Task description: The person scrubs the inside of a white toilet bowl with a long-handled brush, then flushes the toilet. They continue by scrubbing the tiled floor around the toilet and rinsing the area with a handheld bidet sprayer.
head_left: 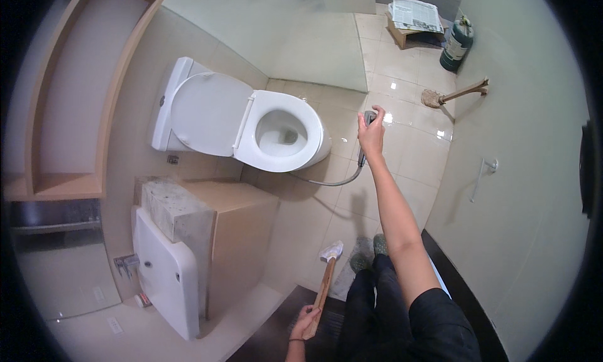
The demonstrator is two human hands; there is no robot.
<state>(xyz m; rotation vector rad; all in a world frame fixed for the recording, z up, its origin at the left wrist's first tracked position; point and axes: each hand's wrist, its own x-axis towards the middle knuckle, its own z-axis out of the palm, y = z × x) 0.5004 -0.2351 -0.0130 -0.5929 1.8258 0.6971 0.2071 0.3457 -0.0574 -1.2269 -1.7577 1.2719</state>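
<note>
Right hand (371, 134), arm extended, fingers wrapped around a grey spray nozzle (369, 117), held just right of the open toilet bowl (282, 136); its hose (333, 181) loops along the floor toward the bowl's base. Left hand (306, 323) grips the wooden handle of a brush (327, 275), white head up, well below the toilet. Second brush (453, 96) lies against the wall, far right of the toilet.
</note>
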